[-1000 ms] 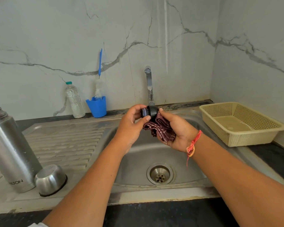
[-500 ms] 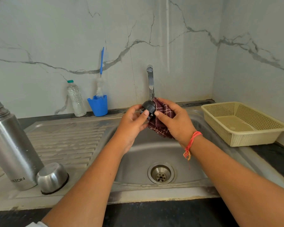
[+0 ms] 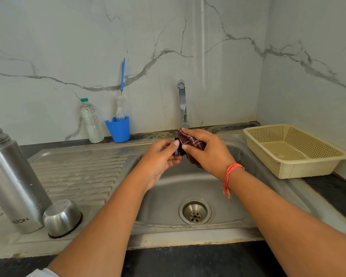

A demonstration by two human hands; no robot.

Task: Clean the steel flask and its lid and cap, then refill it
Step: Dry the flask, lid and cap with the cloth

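You wipe the small black plastic lid (image 3: 177, 152) over the steel sink basin (image 3: 168, 196).
Your left hand (image 3: 160, 156) pinches it; your right hand (image 3: 210, 150) grips the maroon patterned cloth (image 3: 190, 139), now covering more of it than before. The tall steel flask (image 3: 14, 176), lettered "…LTON", stands upright on the drainboard, mouth up, with the rounded steel cap (image 3: 62, 217) rim-down beside it.

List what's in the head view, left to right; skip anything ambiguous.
steel flask → steel cap, mouth down → clear water bottle → blue cup with brush → left hand gripping black lid → right hand holding maroon cloth → cream basket. Tap left out: it overlaps the hands.
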